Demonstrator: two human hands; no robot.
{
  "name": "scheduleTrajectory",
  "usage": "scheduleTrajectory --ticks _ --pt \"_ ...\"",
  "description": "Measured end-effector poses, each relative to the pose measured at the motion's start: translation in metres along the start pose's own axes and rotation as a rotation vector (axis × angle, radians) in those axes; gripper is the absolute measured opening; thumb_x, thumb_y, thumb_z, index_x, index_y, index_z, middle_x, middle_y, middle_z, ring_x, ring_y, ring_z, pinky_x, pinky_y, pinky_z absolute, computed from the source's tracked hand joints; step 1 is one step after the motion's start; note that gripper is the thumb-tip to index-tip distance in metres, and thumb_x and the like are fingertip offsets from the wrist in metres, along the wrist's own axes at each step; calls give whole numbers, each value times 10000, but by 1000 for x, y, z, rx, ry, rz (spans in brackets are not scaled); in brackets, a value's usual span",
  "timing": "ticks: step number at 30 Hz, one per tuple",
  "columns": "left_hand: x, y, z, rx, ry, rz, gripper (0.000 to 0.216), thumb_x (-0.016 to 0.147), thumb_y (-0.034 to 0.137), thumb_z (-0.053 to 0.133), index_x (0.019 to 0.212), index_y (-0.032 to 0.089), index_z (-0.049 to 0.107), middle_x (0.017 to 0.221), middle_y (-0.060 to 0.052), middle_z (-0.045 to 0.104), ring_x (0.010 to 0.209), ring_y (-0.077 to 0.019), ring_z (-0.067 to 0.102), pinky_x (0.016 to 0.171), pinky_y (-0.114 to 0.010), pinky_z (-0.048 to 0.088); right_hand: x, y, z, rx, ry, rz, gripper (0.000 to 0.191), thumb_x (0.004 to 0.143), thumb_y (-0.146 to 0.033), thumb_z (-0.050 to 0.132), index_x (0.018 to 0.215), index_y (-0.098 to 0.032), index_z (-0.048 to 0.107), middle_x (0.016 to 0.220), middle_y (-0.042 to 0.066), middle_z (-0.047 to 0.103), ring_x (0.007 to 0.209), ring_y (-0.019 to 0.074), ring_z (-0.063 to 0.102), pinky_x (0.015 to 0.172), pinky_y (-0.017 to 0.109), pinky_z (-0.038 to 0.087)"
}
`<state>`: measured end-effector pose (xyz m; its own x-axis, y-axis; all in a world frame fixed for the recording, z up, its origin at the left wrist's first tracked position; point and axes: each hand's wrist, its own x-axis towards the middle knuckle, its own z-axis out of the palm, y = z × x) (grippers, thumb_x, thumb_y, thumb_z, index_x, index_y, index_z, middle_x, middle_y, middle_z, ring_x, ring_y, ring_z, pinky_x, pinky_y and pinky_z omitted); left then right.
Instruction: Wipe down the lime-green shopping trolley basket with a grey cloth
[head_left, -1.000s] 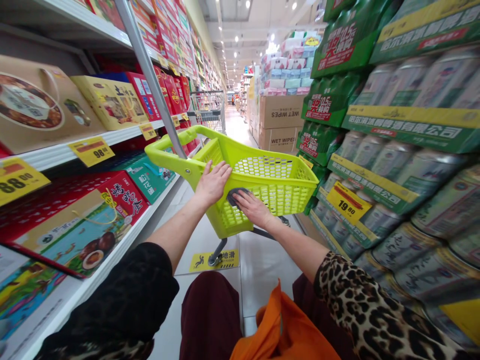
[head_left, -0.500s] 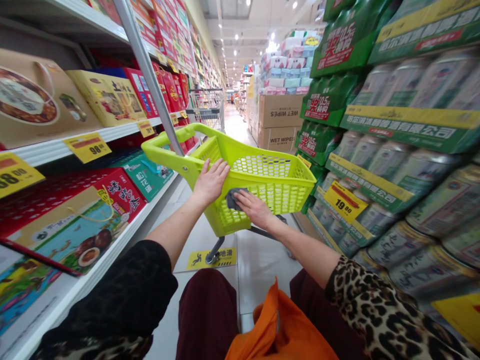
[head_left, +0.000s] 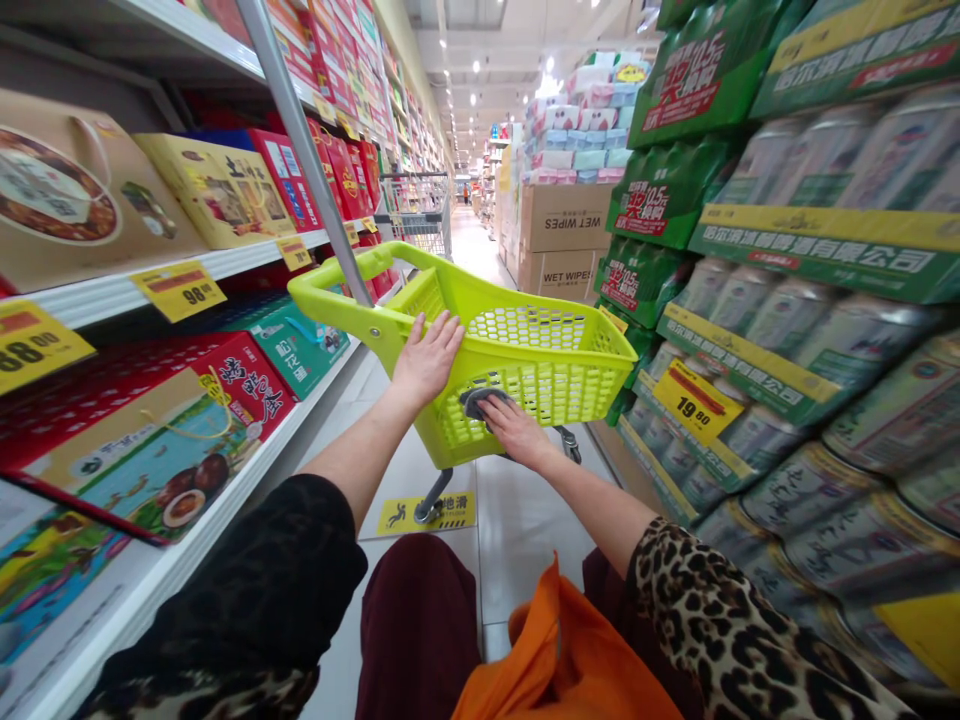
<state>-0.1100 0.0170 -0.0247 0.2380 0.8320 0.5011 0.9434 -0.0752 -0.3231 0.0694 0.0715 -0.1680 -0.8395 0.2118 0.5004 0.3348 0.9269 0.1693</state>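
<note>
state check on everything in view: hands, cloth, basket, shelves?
Left hand: flat on the basket's rim.
Right hand: pressing the cloth against the basket's outer wall.
Cloth: grey, bunched under the fingers.
Basket: lime green, upright on wheels, nothing visible inside.
Shelves: stocked with boxes.

A pale tiled floor (head_left: pixel 517 520) runs down the aisle, and on it stands a lime-green cart (head_left: pixel 555 370) on castors, beside a yellow slip sticker (head_left: pixel 431 513). Left, shelves (head_left: pixel 225 262) carry gift boxes (head_left: pixel 217 195) — price tags (head_left: pixel 178 290) along their edges. Right, stacked can packs (head_left: pixel 787 330) rise from floor level.
</note>
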Motion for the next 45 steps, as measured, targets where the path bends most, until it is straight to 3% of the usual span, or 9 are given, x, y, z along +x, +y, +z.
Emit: scheduleTrajectory --ticks 7,12,21,27,30,33,39,42,45 --pt "-15 22 12 -39 29 -61 544 841 63 277 1383 107 301 1475 -124 254 1381 -241 127 1117 -511 142 -4 10 -22 -14 141 58 369 891 -70 361 1209 -114 544 1371 136 439 1342 227 269 1036 462 362" --pt "-46 50 36 -71 -103 -25 534 841 66 275 1371 111 331 1483 -114 237 1384 -230 131 1119 -501 138 1 26 -45 -9 216 220 388 905 -93 330 1243 -128 517 1419 118 373 1366 222 202 1084 477 273" --pt "-55 74 39 -227 -229 -160 575 791 28 319 1360 104 339 1479 -130 252 1364 -244 220 1102 -507 171 -15 19 -16 59 63 217 390 893 -91 340 1230 -139 529 1427 98 366 1362 240 213 1079 496 280" --pt "-46 84 41 -942 -41 -340 489 753 83 457 1229 178 515 1347 -80 488 1252 -194 419 1074 -375 287 -30 11 -18 126 138 84 407 866 -68 366 1228 -150 535 1382 121 430 1343 211 269 1061 461 332" --pt "-37 94 42 -1505 4 -710 274 770 235 549 1026 205 641 1144 -53 639 1104 -198 545 969 -333 397 -25 6 -29 130 216 48 400 880 -88 356 1238 -152 523 1369 120 448 1335 190 286 1060 410 346" --pt "-32 108 40 -2023 -122 -1022 280 731 403 616 904 188 664 856 -49 697 808 -181 629 708 -288 485 -17 4 -36 99 283 109 380 887 -108 353 1228 -136 519 1362 134 452 1331 193 294 1051 420 348" --pt "-34 122 45 -2241 -40 -1105 107 664 203 646 759 156 635 659 2 658 586 -103 580 542 -200 428 -16 -7 -39 -41 310 284 290 861 -186 453 1123 -167 575 1360 135 455 1326 257 297 1037 541 279" --pt "-34 120 53 -2169 5 -1198 54 658 115 590 690 158 596 573 26 618 548 -87 559 532 -183 409 -22 -22 -39 -88 257 272 426 819 -261 543 1230 -153 512 1410 166 371 1334 311 261 1036 600 205" --pt "-37 120 58 -2123 -7 -1235 58 672 112 560 665 166 579 536 34 588 535 -82 543 544 -185 405 -25 -30 -34 -63 188 280 560 771 -265 598 1296 -128 457 1408 181 369 1317 334 288 1013 571 278"
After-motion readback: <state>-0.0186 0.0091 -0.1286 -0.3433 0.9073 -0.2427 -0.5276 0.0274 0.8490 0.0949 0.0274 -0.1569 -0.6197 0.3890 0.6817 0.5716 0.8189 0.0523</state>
